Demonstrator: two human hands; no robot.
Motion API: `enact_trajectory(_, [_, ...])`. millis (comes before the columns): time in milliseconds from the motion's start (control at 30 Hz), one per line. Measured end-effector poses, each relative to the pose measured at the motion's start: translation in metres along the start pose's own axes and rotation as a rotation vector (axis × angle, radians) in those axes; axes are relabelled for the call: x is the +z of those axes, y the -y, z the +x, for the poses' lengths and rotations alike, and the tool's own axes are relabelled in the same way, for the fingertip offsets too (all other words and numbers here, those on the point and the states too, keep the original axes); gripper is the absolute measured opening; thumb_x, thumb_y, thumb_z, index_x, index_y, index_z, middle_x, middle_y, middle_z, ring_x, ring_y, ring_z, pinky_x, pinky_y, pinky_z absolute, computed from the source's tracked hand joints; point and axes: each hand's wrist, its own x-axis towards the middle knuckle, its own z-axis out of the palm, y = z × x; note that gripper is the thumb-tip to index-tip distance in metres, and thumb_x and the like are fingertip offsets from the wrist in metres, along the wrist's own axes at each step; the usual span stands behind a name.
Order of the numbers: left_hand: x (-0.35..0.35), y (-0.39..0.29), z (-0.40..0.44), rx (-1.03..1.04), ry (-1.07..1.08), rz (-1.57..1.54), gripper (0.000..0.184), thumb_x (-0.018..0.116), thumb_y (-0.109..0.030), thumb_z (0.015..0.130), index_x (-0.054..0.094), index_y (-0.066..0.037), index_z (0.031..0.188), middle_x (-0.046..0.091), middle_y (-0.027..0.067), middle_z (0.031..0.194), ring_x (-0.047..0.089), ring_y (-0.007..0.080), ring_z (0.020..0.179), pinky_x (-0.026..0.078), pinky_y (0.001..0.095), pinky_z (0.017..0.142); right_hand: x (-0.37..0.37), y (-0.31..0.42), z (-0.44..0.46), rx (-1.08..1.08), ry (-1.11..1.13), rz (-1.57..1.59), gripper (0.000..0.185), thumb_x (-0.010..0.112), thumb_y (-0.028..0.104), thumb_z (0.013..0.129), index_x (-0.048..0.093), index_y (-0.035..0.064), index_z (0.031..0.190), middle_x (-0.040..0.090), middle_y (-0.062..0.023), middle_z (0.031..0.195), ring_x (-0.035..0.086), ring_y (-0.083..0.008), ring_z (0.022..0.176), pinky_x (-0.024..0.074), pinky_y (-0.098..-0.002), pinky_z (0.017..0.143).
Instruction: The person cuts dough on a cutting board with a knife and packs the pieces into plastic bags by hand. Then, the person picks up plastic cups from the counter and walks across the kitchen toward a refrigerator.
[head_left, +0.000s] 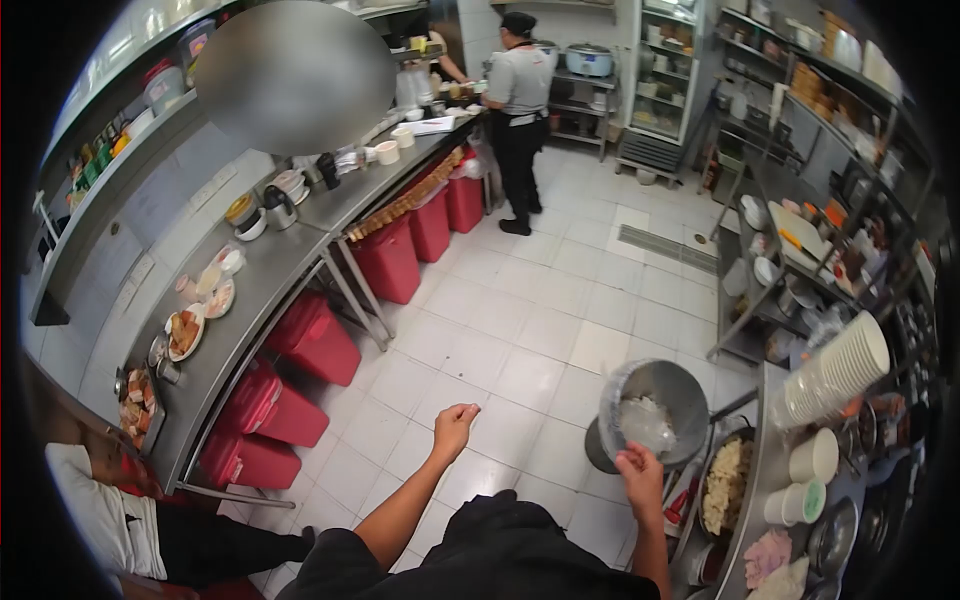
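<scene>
My left hand (456, 432) is raised over the tiled floor, fingers curled closed, with nothing visible in it. My right hand (640, 474) is at the near rim of a large round metal pot (682, 412), thumb and fingers closed on the edge. Clear plastic seems to cover the pot's left side. Whitish scraps (648, 418) lie at its bottom. Below and left of the pot, part of a darker grey container (600, 446) shows. Right of my right hand stands a pan of pale chopped food (727, 484).
On the right counter are stacked cups (832, 368) and white tubs (814, 456). Red bins (312, 335) stand beneath the long steel counter (262, 285) on the left. A co-worker (519, 110) stands at the back; another person (130, 520) is at lower left. Shelving (790, 235) lines the right.
</scene>
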Motion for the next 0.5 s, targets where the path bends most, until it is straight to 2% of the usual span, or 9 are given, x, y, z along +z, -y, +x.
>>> enact_trajectory(100, [-0.039, -0.023, 0.042, 0.129, -0.055, 0.074, 0.027, 0.064, -0.027, 0.094, 0.074, -0.002, 0.095, 0.07, 0.0075, 0.091, 0.061, 0.0161, 0.081, 0.049, 0.0308, 0.073, 0.023, -0.025, 0.059, -0.018, -0.005, -0.079, 0.04, 0.066, 0.008, 0.088, 0.056, -0.0049, 0.125, 0.067, -0.0064, 0.095, 0.062, -0.0133, 0.082, 0.0495, -0.0263, 0.074])
enact_trajectory(133, [-0.048, -0.033, 0.056, 0.134, -0.083, 0.051, 0.024, 0.067, -0.024, 0.091, 0.074, -0.002, 0.093, 0.07, 0.0116, 0.093, 0.064, 0.0216, 0.087, 0.05, 0.0323, 0.077, 0.028, -0.034, 0.076, 0.014, -0.027, -0.091, 0.04, 0.065, 0.008, 0.088, 0.057, -0.0047, 0.125, 0.067, -0.0064, 0.092, 0.062, -0.0134, 0.08, 0.0493, -0.0262, 0.073])
enact_trajectory(200, [-0.065, -0.051, 0.082, 0.185, -0.113, -0.004, 0.022, 0.067, -0.023, 0.09, 0.074, -0.002, 0.092, 0.069, 0.0108, 0.095, 0.063, 0.0209, 0.088, 0.049, 0.0327, 0.077, 0.035, -0.054, 0.103, 0.084, -0.069, -0.117, 0.039, 0.062, 0.007, 0.087, 0.057, -0.0043, 0.125, 0.066, -0.0066, 0.086, 0.062, -0.0136, 0.077, 0.0489, -0.0259, 0.069])
enact_trajectory(267, [-0.077, -0.067, 0.107, 0.232, -0.131, -0.07, 0.019, 0.07, -0.022, 0.089, 0.075, -0.003, 0.089, 0.068, 0.0085, 0.099, 0.062, 0.0189, 0.091, 0.049, 0.0325, 0.077, 0.032, -0.093, 0.121, 0.119, -0.124, -0.275, 0.028, 0.055, 0.008, 0.088, 0.061, -0.0036, 0.113, 0.064, -0.009, 0.073, 0.061, -0.0147, 0.064, 0.0484, -0.0269, 0.059])
enact_trajectory(333, [-0.084, -0.084, 0.132, 0.245, -0.135, -0.102, 0.019, 0.071, -0.022, 0.088, 0.074, -0.004, 0.094, 0.067, 0.0084, 0.103, 0.062, 0.0184, 0.09, 0.05, 0.0321, 0.077, 0.02, -0.14, 0.131, 0.216, -0.094, -0.401, 0.018, 0.049, 0.008, 0.09, 0.062, -0.0022, 0.099, 0.06, -0.0115, 0.063, 0.059, -0.0182, 0.052, 0.0468, -0.0309, 0.046])
enact_trajectory(400, [-0.088, -0.092, 0.171, 0.253, -0.143, -0.127, 0.022, 0.073, -0.023, 0.086, 0.073, -0.006, 0.101, 0.066, 0.0086, 0.106, 0.062, 0.0181, 0.089, 0.05, 0.0318, 0.077, 0.007, -0.191, 0.134, 0.48, -0.078, -0.304, 0.03, 0.05, 0.01, 0.088, 0.064, -0.0064, 0.11, 0.059, -0.0107, 0.061, 0.062, -0.0218, 0.055, 0.0502, -0.0328, 0.052])
enact_trajectory(433, [-0.091, -0.094, 0.193, 0.254, -0.147, -0.133, 0.025, 0.073, -0.024, 0.086, 0.072, -0.006, 0.104, 0.065, 0.0088, 0.108, 0.062, 0.018, 0.089, 0.05, 0.0316, 0.077, -0.002, -0.216, 0.134, 0.597, -0.093, -0.201, 0.022, 0.051, 0.01, 0.086, 0.068, -0.0049, 0.087, 0.059, -0.0118, 0.058, 0.063, -0.0241, 0.053, 0.0507, -0.0342, 0.049])
enact_trajectory(500, [-0.094, -0.086, 0.239, 0.219, -0.181, -0.06, 0.032, 0.075, -0.025, 0.084, 0.07, -0.007, 0.11, 0.064, 0.0098, 0.111, 0.062, 0.018, 0.088, 0.051, 0.0314, 0.077, -0.021, -0.265, 0.141, 0.56, -0.086, -0.262, 0.019, 0.05, 0.012, 0.088, 0.06, -0.0013, 0.08, 0.058, -0.0148, 0.057, 0.061, -0.0277, 0.046, 0.0464, -0.0385, 0.038])
